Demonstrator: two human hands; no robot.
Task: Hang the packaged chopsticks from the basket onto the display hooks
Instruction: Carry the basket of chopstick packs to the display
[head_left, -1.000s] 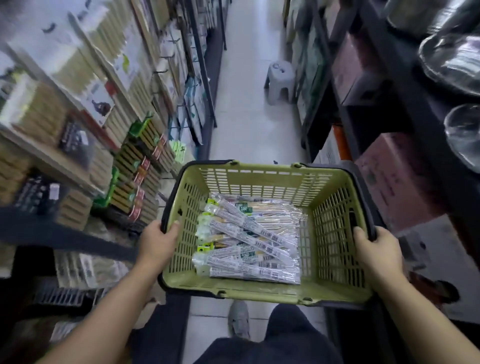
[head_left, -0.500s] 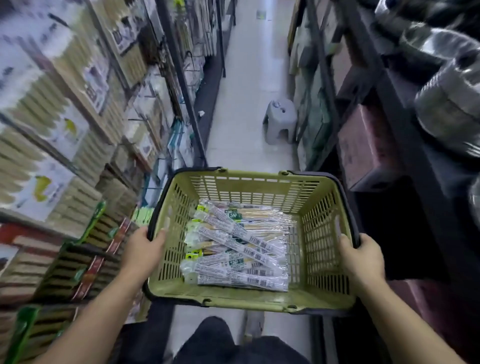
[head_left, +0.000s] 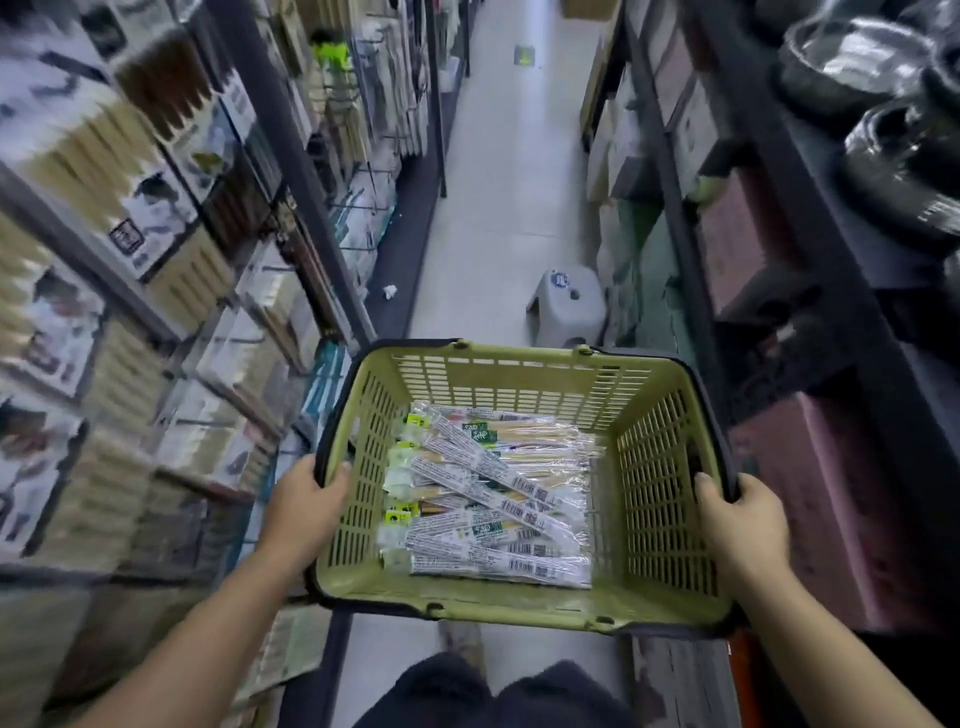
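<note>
Both hands, left hand (head_left: 304, 512) and right hand (head_left: 740, 522), clench side rims of olive-green slotted plastic basket (head_left: 660, 499) holding clear-wrapped packaged chopsticks (head_left: 488, 493) in aisle.

The basket (head_left: 665, 499): olive-green plastic, slotted walls, dark rim, held level over the aisle floor, w/ left hand (head_left: 306, 504) & right hand (head_left: 737, 519) gripping its side rims. The chopstick packs (head_left: 488, 493): clear sleeves w/ white barcode strips & green labels, lying flat in a loose pile on the bottom, nearer the left wall, some crossed diagonally. The hooks (head_left: 358, 210): thin wire pegs on the left racks, blurred.
</note>
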